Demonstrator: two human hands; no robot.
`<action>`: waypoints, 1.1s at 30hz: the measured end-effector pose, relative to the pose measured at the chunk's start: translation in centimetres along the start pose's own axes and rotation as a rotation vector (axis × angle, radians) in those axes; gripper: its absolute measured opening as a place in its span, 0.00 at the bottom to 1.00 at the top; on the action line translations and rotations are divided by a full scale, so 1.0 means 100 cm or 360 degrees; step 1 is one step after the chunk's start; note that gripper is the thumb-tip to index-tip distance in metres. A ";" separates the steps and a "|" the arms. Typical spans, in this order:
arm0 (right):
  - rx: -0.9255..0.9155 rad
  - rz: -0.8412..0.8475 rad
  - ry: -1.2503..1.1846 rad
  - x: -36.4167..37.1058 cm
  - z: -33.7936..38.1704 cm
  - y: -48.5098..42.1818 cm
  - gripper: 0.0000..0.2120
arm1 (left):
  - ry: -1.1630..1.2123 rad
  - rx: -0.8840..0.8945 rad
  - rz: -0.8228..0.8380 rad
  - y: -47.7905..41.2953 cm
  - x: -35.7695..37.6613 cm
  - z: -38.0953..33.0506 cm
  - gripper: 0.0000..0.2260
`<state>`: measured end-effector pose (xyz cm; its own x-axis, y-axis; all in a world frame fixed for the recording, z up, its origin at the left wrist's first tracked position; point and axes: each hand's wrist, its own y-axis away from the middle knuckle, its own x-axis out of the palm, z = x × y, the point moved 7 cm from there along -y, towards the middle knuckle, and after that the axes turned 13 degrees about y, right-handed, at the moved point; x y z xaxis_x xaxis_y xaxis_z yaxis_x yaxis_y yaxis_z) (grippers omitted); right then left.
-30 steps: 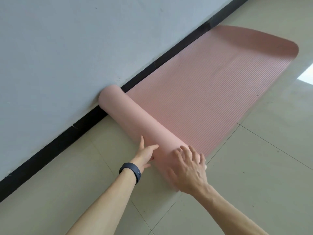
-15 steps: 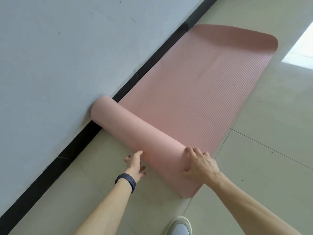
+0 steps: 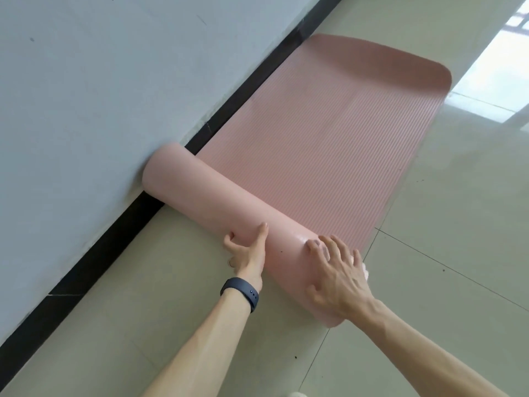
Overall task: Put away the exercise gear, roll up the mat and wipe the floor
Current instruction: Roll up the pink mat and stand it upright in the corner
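A pink ribbed exercise mat (image 3: 329,144) lies on the tiled floor along the wall, its near end wound into a thick roll (image 3: 211,202). The roll's far end touches the wall. My left hand (image 3: 249,253), with a dark band on the wrist, presses against the roll's near side, thumb up on it. My right hand (image 3: 337,276) lies flat on top of the roll near its right end, fingers spread. The mat's far end curls up slightly.
A pale wall (image 3: 86,96) with a black skirting strip (image 3: 114,239) runs diagonally on the left. Glossy beige floor tiles (image 3: 458,224) spread to the right, with bright window glare at the top right. A bit of a white shoe shows at the bottom edge.
The roll has advanced a little along the mat. My right hand has moved from gripping the roll's far side to lying flat on top; my left hand has shifted up against it.
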<state>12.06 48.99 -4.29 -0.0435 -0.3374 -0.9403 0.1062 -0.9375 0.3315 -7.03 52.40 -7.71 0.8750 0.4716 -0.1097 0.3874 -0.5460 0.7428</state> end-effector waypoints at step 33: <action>0.0047 -0.0090 0.0465 -0.076 -0.157 -0.174 0.49 | -0.0074 0.0359 0.0563 -0.037 0.237 -0.140 0.30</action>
<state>26.09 69.26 -4.08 0.2396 -0.2498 -0.9382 0.0825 -0.9576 0.2761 8.14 75.32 -3.82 0.9756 0.1990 0.0925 0.1103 -0.8091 0.5772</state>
